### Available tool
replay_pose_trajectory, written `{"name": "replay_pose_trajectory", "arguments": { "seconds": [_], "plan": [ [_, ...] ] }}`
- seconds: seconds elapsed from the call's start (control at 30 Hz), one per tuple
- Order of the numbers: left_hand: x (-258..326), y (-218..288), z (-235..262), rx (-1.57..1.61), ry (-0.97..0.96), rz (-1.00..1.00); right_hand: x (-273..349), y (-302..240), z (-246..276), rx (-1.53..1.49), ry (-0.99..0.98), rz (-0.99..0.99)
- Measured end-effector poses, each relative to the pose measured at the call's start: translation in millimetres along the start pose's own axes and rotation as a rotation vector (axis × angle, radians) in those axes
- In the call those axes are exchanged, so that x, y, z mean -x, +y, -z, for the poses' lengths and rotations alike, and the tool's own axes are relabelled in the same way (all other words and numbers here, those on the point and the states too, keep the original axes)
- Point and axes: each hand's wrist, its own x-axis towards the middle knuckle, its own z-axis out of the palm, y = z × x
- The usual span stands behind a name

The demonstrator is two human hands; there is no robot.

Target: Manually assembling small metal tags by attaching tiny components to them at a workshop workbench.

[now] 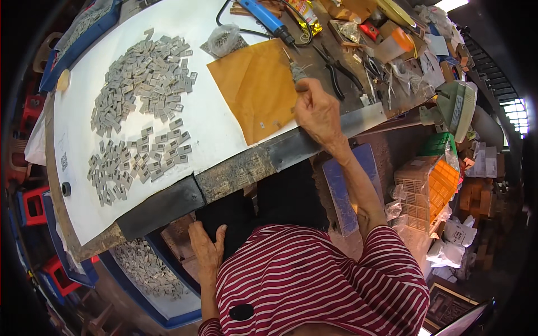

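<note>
My right hand point(318, 115) is closed around the grey wrapped handle of a thin pointed hand tool point(297, 71), its tip directed away from me. This hand is over the right edge of a tan paper sheet point(246, 84), where a small metal piece point(262, 125) lies near the front. My left hand point(207, 246) is low beside my dark trousers, below the table edge, holding nothing, with its thumb apart from the fingers. Left on the white work surface point(213, 137) are a dense pile of small grey metal pieces point(148, 75) and a looser spread of them point(120, 168).
Beyond the paper lie a blue power tool point(266, 19), a plastic bag of small parts point(223, 40) and black-handled pliers point(342, 70). A blue tray point(190, 322) of metal pieces stands below left. At right are an orange crate point(443, 185) and a blue stool point(353, 185).
</note>
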Motion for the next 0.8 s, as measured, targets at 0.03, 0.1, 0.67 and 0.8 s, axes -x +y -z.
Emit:
{"name": "replay_pose_trajectory", "arguments": {
  "seconds": [0.03,0.1,0.67,0.8],
  "plan": [
    [-1.2,0.2,-0.6,-0.001,0.002,-0.007,-3.6,-2.6,1.6,-0.001,-0.006,-0.001],
    [-1.3,-0.1,-1.2,0.000,0.002,-0.013,-9.3,-5.2,5.1,-0.049,0.018,-0.079],
    [-0.3,2.0,-0.3,-0.015,0.041,-0.045,20.6,21.2,15.7,0.182,-0.098,0.199],
    [0.2,0.3,0.3,-0.024,0.020,-0.010,20.8,20.7,12.5,0.216,-0.132,0.204]
  ]
}}
